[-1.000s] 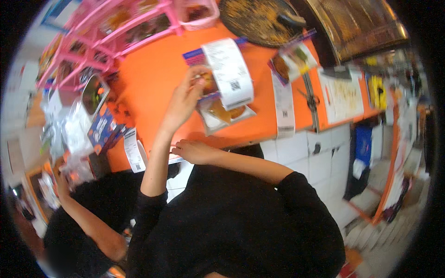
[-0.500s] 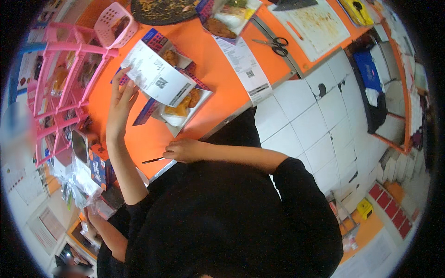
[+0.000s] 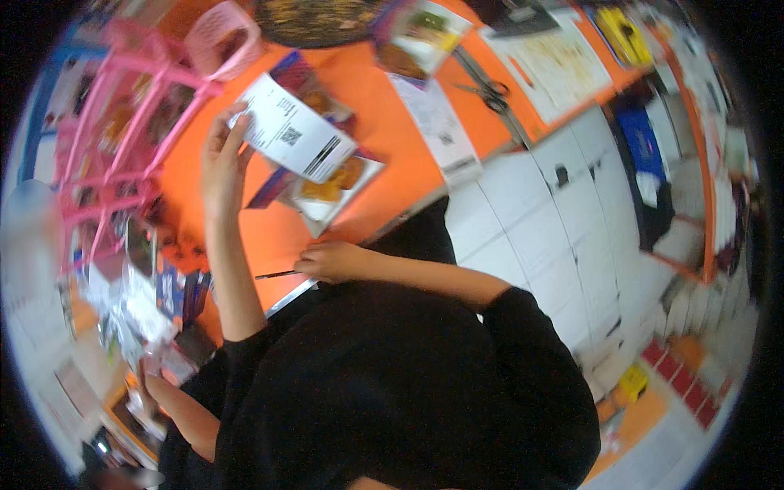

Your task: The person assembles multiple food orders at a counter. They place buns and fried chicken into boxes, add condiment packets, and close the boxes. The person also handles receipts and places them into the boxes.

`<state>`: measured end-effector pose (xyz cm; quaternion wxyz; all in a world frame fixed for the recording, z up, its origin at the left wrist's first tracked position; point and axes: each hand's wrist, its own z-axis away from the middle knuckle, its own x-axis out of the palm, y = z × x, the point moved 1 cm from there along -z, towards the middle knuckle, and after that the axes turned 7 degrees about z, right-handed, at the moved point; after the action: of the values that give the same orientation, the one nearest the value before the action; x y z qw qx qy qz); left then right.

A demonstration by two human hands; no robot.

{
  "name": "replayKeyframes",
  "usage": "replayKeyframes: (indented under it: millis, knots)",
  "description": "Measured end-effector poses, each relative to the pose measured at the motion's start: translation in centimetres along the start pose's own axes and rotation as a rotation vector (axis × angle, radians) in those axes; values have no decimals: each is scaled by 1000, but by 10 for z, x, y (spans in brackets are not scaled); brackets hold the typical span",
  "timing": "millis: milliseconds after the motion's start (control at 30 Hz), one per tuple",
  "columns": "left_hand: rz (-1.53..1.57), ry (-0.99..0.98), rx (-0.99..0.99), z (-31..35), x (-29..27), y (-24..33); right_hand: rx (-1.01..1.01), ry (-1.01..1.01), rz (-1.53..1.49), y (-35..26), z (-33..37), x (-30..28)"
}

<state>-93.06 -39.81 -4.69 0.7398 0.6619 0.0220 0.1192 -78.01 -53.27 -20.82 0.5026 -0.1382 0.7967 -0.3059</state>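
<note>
My left hand (image 3: 222, 167) pinches the left edge of a white printed receipt (image 3: 286, 122) between thumb and fingers. The slip hangs tilted over two open food boxes and hides part of them. Fried, golden-brown food (image 3: 349, 173) and something yellow show in the nearer box (image 3: 364, 181). Behind the slip, the farther box (image 3: 296, 73) has purple patterned sides and more fried food. Low at the table's front edge, my right hand (image 3: 333, 261) is closed around a thin dark pen (image 3: 276, 275), whose tip points left.
A second receipt (image 3: 437, 126) lies under another food box (image 3: 425, 41). Black scissors (image 3: 492, 94) and a stained cutting board (image 3: 563, 69) are to the right. Pink racks (image 3: 139, 122) and a pink basket (image 3: 222, 41) stand left. Another person's arm (image 3: 180, 408) shows lower left.
My left fingers have closed on the receipt's edge, and the slip is lifted slightly. The whole view has shifted a little and blurred. My right hand still has the pen.
</note>
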Motion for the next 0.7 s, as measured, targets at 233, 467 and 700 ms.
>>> replayKeyframes:
  millis: [233,467,700]
  knots:
    - [-169,462,662,99,-77,47,-41,59,-13,-15,-6,-22]
    - [90,696,125,193,-132,-101,-64,-109,-291,-27,-5,-57]
    - [-441,843,198,189,-130,-136,67,-89,-332,-27,-38,-57]
